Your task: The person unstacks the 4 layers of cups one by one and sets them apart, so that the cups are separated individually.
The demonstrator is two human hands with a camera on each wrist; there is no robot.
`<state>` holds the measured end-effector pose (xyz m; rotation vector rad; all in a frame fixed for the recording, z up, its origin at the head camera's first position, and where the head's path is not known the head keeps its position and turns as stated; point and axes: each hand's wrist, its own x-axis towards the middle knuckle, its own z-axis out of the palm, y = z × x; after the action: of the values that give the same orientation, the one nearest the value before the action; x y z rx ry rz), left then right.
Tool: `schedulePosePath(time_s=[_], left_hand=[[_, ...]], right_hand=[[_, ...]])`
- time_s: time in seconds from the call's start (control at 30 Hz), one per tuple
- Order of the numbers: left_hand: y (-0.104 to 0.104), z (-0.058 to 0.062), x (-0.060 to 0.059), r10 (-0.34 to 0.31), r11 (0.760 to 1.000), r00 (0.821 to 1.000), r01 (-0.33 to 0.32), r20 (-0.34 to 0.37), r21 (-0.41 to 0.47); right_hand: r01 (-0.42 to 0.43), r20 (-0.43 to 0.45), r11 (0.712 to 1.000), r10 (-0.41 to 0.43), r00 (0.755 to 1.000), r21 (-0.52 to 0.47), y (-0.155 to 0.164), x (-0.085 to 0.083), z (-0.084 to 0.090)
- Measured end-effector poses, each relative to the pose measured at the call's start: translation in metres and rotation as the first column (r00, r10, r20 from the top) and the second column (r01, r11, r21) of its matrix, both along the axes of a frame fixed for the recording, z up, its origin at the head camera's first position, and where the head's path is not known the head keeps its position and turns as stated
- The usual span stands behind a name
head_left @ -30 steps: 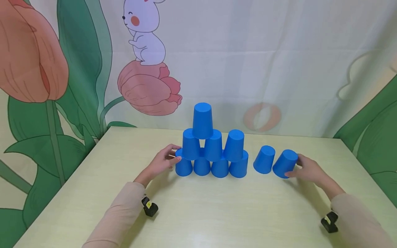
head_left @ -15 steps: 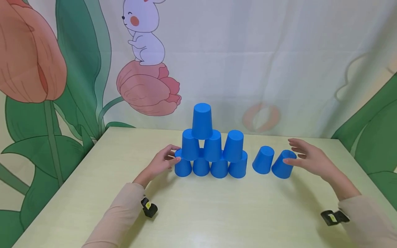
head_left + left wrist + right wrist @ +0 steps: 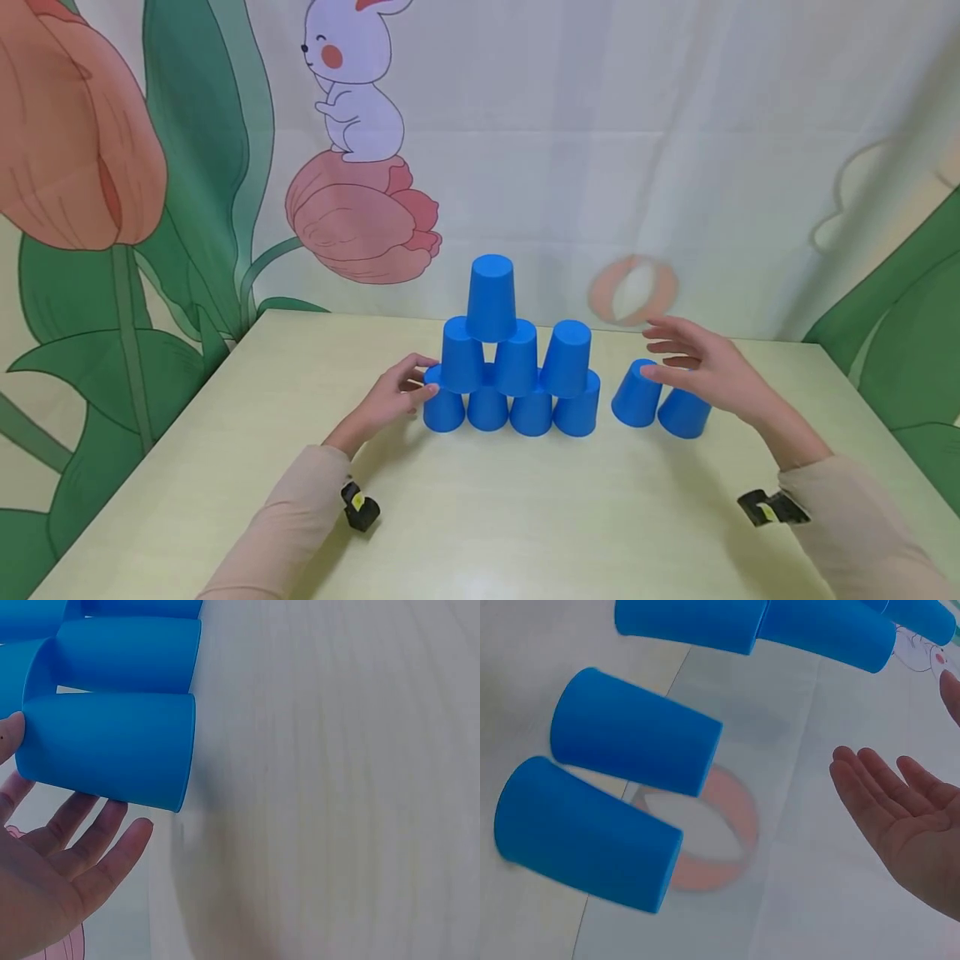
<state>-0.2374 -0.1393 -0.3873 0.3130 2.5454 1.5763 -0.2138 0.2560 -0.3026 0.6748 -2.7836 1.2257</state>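
Note:
Upside-down blue cups form a stack. My left hand (image 3: 392,393) is at the leftmost bottom cup (image 3: 444,414), thumb at its top edge and spread, nearly straight fingertips (image 3: 139,831) against its side. Three cups make the second row, the rightmost being the second-row cup (image 3: 566,358). One top cup (image 3: 491,300) rests over the left two of them. My right hand (image 3: 708,371) is raised with fingers extended and holds nothing. In the head view it overlaps two separate cups, the nearer-to-stack cup (image 3: 636,733) and the outer cup (image 3: 585,834), partly hiding their tops.
The pale wooden table (image 3: 480,517) stretches in front of the stack. Behind its far edge hangs a printed curtain (image 3: 525,167) with a rabbit and tulips. A small black device (image 3: 360,506) is on the left wrist, another black device (image 3: 772,507) on the right.
My right hand has let go of the outer cup, risen, and moved left over the two separate cups. My left hand stays at the leftmost bottom cup, and the cups stand as before.

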Motion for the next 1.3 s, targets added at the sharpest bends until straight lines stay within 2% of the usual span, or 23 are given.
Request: schedulePosePath(time_s=[0.1, 0.17, 0.4, 0.53, 0.73, 1.1, 1.3], left_hand=[[0.002, 0.009, 0.006, -0.002, 1.000, 1.000, 0.002, 0.004, -0.004], [0.002, 0.009, 0.006, -0.004, 1.000, 1.000, 0.004, 0.004, -0.004], [-0.004, -0.016, -0.013, -0.001, 1.000, 1.000, 0.001, -0.002, 0.019], [-0.006, -0.022, -0.017, 0.017, 1.000, 1.000, -0.017, 0.001, 0.011], [-0.006, -0.022, -0.017, 0.030, 1.000, 1.000, -0.030, 0.004, 0.010], [-0.006, -0.020, -0.016, 0.031, 0.999, 0.999, -0.032, 0.022, 0.027], [-0.006, -0.018, -0.016, 0.036, 0.999, 0.999, -0.037, 0.033, 0.028]], right_hand=[[-0.025, -0.003, 0.999, 0.025, 1.000, -0.031, -0.008, -0.003, 0.002], [-0.034, -0.003, 0.998, 0.034, 0.999, -0.051, -0.014, -0.005, 0.004], [-0.038, -0.010, 0.993, 0.037, 0.999, -0.108, -0.038, -0.016, 0.010], [-0.038, -0.018, 0.990, 0.036, 0.999, -0.136, -0.048, -0.021, 0.013], [-0.059, -0.021, 0.985, 0.057, 0.998, -0.165, -0.063, -0.027, 0.020], [-0.109, -0.088, 0.987, 0.099, 0.991, -0.118, -0.094, -0.046, 0.027], [-0.113, -0.057, 0.985, 0.107, 0.993, -0.126, -0.107, -0.053, 0.030]])
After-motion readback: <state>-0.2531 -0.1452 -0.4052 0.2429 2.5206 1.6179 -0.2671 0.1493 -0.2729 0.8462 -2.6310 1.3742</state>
